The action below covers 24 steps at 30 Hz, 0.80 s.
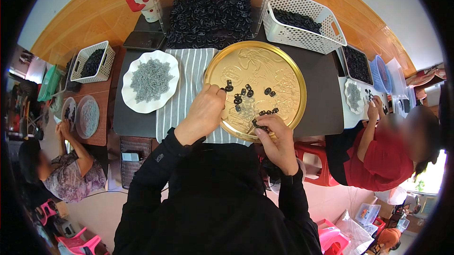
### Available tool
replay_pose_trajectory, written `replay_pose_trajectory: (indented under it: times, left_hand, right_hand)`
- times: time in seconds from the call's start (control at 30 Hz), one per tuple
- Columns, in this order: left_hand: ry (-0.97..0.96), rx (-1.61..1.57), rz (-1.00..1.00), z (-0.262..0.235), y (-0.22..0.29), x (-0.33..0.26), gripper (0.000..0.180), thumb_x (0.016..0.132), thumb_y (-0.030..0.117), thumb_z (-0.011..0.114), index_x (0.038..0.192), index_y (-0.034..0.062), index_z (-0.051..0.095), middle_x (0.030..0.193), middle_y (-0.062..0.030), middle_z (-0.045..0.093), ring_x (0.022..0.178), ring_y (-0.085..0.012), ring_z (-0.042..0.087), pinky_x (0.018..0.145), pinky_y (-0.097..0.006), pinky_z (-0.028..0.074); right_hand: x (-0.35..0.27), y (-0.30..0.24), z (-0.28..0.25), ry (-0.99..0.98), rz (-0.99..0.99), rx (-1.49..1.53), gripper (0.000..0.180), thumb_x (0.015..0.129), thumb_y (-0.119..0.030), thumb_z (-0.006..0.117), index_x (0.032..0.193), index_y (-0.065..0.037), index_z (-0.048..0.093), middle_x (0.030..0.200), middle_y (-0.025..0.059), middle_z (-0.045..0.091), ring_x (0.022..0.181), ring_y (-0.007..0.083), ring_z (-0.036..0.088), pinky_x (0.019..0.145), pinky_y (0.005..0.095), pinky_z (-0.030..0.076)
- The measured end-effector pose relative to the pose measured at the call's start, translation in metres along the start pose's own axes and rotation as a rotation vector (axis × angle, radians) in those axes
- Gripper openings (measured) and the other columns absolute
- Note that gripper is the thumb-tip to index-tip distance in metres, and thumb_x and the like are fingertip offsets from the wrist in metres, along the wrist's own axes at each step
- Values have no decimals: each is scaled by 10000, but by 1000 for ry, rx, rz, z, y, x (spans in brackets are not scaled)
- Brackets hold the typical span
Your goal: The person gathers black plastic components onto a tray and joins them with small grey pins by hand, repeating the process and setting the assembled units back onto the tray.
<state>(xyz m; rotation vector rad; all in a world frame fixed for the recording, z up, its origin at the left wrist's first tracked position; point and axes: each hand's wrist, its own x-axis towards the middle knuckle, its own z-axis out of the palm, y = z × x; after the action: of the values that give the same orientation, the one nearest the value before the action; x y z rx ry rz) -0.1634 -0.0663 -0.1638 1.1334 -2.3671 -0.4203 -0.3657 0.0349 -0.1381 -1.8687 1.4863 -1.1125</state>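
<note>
Over the left rim of a round gold tray [297, 113], my left hand [204, 113] is closed with its fingers curled. A dark bit shows at its fingertips, beside a small black plastic piece [229, 85]; what the fingers hold is mostly hidden. My right hand [278, 142], over the tray's near edge, pinches a small black plastic piece [257, 123]. Several more black pieces [238, 98] lie on the tray, some side by side in a short row [268, 112]. Small grey translucent bits [243, 108] are scattered between them.
A scalloped white plate [127, 92] of grey bits stands left on a striped cloth [166, 118]. Behind the tray are a clear-walled bin of black pieces [208, 16] and a white basket [302, 40]. Co-workers sit left [78, 174] and right [388, 153].
</note>
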Motion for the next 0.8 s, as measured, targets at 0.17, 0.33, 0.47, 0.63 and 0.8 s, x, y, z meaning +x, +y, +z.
replay_pose_trajectory:
  times: [0.17, 0.33, 0.47, 0.63, 0.8]
  left_hand:
    - [-50, -452, -220, -6, 9, -2, 125, 776, -59, 600, 896, -28, 588, 805, -86, 588, 807, -200, 581, 693, -301, 474]
    - [-16, -1293, -466, -4, 4, -21, 197, 788, -71, 598, 982, -40, 601, 859, -154, 609, 744, -191, 615, 684, -243, 477]
    - [159, -838, -301, -7, -2, -24, 192, 784, -86, 587, 963, -35, 634, 848, -142, 612, 732, -215, 613, 672, -257, 480]
    - [203, -39, 5, -10, 20, -15, 149, 707, -49, 626, 832, 27, 653, 868, -118, 567, 811, -279, 530, 694, -325, 459]
    - [23, 2, 64, -2, 31, -7, 120, 632, 21, 684, 728, -18, 623, 789, -137, 530, 830, -305, 481, 716, -364, 422]
  right_hand:
    - [-2, 3, 12, 10, 117, 197, 138, 790, 8, 617, 921, -2, 578, 885, 118, 596, 779, 226, 601, 645, 288, 486]
    - [6, -12, 27, 38, 175, 283, 125, 792, 26, 606, 913, 3, 586, 855, 96, 592, 737, 180, 587, 652, 262, 462]
    - [15, -6, 32, 3, 59, -62, 114, 791, 21, 590, 903, 1, 598, 818, 117, 572, 703, 235, 584, 629, 289, 460]
    - [28, -12, 40, -69, -18, -389, 117, 790, -18, 586, 904, -2, 605, 818, 160, 559, 718, 347, 565, 632, 376, 458]
    - [26, -14, 40, 59, 12, -322, 123, 764, -41, 600, 884, -14, 590, 780, 169, 530, 715, 362, 554, 610, 423, 449]
